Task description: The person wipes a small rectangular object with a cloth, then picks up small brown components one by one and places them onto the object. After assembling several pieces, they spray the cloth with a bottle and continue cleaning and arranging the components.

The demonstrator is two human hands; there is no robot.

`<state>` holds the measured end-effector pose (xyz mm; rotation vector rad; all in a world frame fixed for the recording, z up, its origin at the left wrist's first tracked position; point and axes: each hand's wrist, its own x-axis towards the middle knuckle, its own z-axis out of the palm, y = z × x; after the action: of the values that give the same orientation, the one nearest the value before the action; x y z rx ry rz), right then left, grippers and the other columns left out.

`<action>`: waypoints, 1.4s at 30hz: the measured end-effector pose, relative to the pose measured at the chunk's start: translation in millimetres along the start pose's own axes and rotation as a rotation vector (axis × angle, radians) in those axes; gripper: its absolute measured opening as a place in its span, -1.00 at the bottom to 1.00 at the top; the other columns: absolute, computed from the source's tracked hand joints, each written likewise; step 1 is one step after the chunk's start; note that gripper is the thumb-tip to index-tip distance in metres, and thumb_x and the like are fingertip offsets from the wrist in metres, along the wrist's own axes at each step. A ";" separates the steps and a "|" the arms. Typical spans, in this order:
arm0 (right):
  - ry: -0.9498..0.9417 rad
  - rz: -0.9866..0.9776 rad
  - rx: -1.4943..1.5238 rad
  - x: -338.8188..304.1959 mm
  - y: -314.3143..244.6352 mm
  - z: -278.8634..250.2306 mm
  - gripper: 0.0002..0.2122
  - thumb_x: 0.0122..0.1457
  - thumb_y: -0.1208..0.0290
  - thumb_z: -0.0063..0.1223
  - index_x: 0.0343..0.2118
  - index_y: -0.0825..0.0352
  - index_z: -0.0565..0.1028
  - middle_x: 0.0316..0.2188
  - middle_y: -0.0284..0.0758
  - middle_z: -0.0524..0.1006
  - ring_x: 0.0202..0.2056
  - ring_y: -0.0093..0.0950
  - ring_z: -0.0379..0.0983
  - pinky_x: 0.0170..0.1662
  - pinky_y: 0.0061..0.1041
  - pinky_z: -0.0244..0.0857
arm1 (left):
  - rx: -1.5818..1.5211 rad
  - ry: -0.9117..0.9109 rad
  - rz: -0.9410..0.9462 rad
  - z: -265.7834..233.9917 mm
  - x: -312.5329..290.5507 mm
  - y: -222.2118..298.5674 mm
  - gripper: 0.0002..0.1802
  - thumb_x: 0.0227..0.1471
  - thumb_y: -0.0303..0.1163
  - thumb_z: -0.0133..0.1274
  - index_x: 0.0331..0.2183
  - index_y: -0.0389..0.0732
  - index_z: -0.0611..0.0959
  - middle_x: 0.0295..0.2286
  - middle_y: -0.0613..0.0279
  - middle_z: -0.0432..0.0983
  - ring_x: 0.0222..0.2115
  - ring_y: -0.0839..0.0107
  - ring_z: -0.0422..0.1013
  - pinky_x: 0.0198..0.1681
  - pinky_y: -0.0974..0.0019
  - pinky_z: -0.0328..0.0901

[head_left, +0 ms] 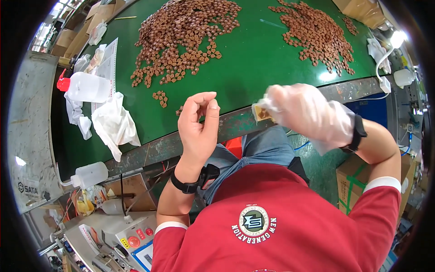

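I pinched a tan piece (262, 113) in my right hand (312, 112) at the near table edge (233, 127), left hand (198, 127) apart, loosely curled, judging a steady grip best.

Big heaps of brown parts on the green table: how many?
2: the left heap, beyond the bare left hand; the right heap, beyond the gloved right hand. Small clusters lie apart, uncounted; more heaps could lie out of frame.
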<state>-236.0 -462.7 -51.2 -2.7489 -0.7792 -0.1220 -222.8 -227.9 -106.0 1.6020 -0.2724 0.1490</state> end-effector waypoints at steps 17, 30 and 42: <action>-0.028 -0.013 -0.088 -9.7 6.3 1.6 -0.87 0.06 0.44 0.07 -0.51 0.29 0.35 -0.68 -0.29 0.44 -0.62 -0.28 0.46 -0.58 -0.36 0.32 | 0.078 -0.056 -0.014 2.7 1.8 2.5 -0.83 0.14 -0.54 0.00 -0.18 -0.28 0.51 -0.38 0.35 0.45 -0.41 0.65 0.33 -0.29 0.54 0.27; 0.817 0.625 1.165 -52.2 83.4 6.2 -0.79 0.29 0.34 -0.06 -0.15 0.35 0.48 -0.29 -0.47 0.47 -0.34 -0.70 0.33 -0.28 -0.68 0.24 | 0.580 -0.401 0.215 29.7 12.2 47.1 -0.68 0.02 -0.47 0.14 -0.12 -0.26 0.55 -0.25 0.19 0.47 -0.22 0.34 0.41 -0.10 0.29 0.30; 0.950 0.682 1.125 -60.5 58.8 -8.6 -0.71 0.31 0.26 -0.12 -0.03 0.34 0.37 -0.24 -0.47 0.35 -0.29 -0.71 0.24 -0.22 -0.72 0.17 | 0.756 -0.579 0.314 53.1 13.9 42.5 -0.61 -0.12 -0.41 0.22 -0.17 -0.25 0.56 -0.23 0.13 0.45 -0.17 0.14 0.37 -0.03 0.14 0.25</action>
<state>-256.6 -543.5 -66.8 -1.4438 0.3176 -0.5667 -224.5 -283.2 -64.1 2.3260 -1.0102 0.0182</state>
